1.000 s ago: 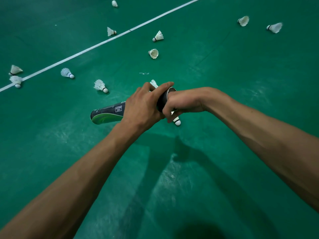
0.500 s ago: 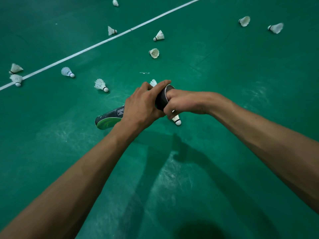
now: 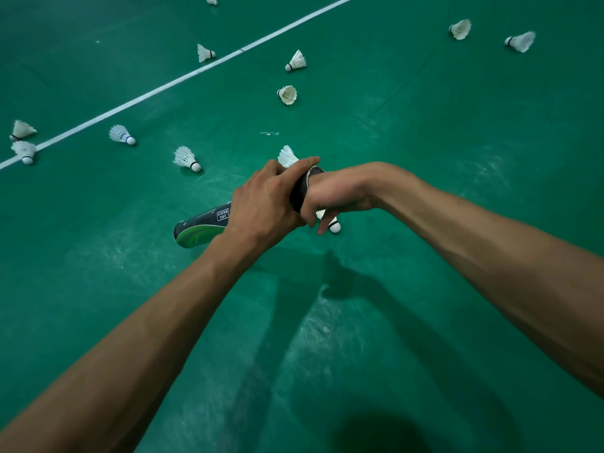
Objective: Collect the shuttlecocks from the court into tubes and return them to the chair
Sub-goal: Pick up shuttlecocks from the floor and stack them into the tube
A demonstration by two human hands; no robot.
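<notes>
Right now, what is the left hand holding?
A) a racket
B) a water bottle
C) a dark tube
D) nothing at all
C: the left hand has its fingers and thumb curled round the dark tube, whose green-marked end sticks out past the wrist.

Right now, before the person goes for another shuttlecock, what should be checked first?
1. Tube held firmly: ok, the left hand grips it.
2. Tube mouth free: not ok, the right hand covers it.
3. Anything seated inside the tube: cannot tell, hidden.
4. Next shuttlecock close: ok, it lies on the floor just below the right hand.
5. Floor cleared: not ok, other shuttlecocks lie scattered near the white line.
</notes>
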